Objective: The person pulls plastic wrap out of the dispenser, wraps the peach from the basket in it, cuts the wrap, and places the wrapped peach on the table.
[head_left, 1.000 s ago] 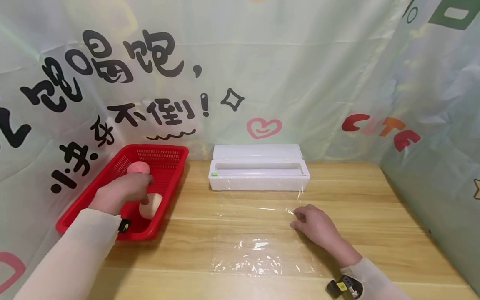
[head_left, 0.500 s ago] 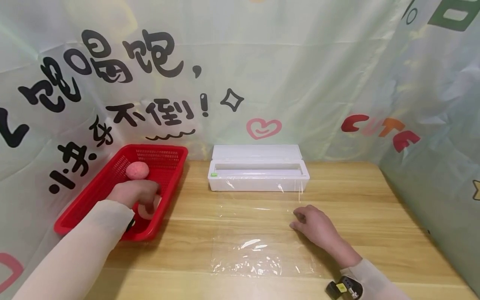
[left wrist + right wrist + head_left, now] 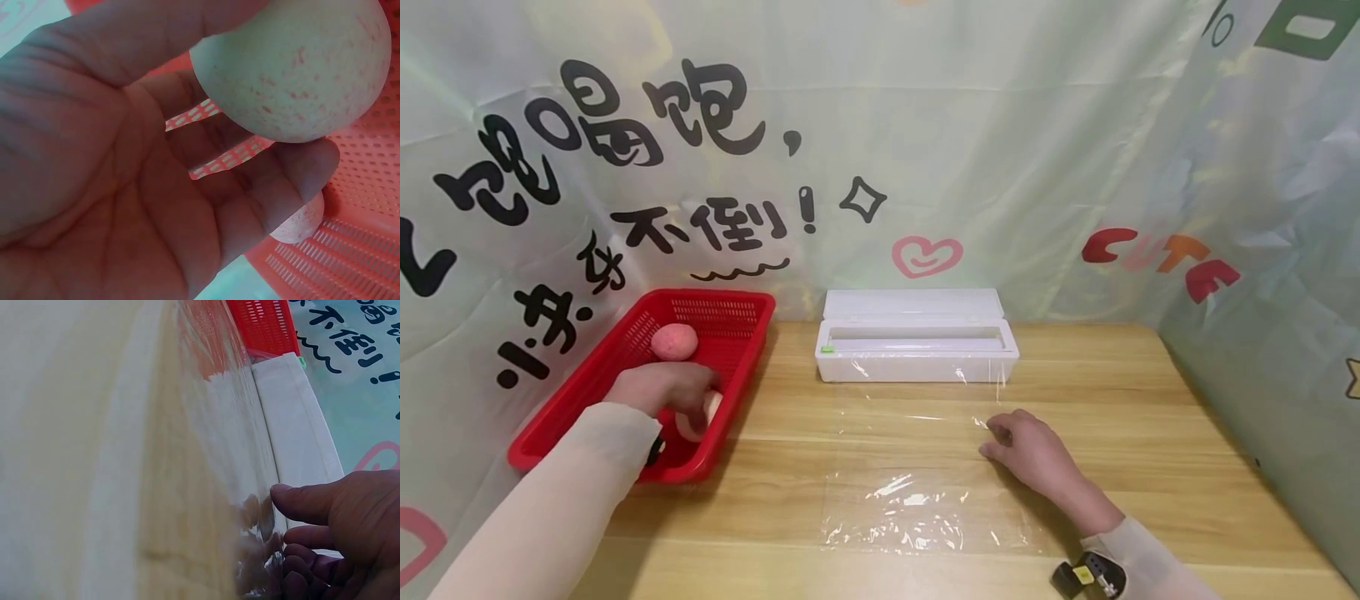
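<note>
My left hand (image 3: pixel 662 387) reaches down into a red plastic basket (image 3: pixel 748 333) and holds a pale round ball with reddish specks (image 3: pixel 300 75) between thumb and fingers. The ball is still low in the basket, partly hidden by the hand in the head view. A pink ball (image 3: pixel 674 342) lies farther back in the basket. A sheet of clear cling film (image 3: pixel 917 521) stretches over the table from a white cling film dispenser (image 3: pixel 917 368) with its lid up. My right hand (image 3: pixel 1037 454) is at the film's right edge, thumb and fingers apart, fingertips right at the film.
The wooden table (image 3: pixel 1150 400) runs back to a printed cloth (image 3: pixel 1037 167) that hangs behind and along both sides. A small green slider (image 3: pixel 828 349) sits at the dispenser's left end. The basket stands left of the film.
My left hand has moved off the pink ball, to the right and slightly nearer, and has closed around the pale ball. The right hand and the film stay where they were.
</note>
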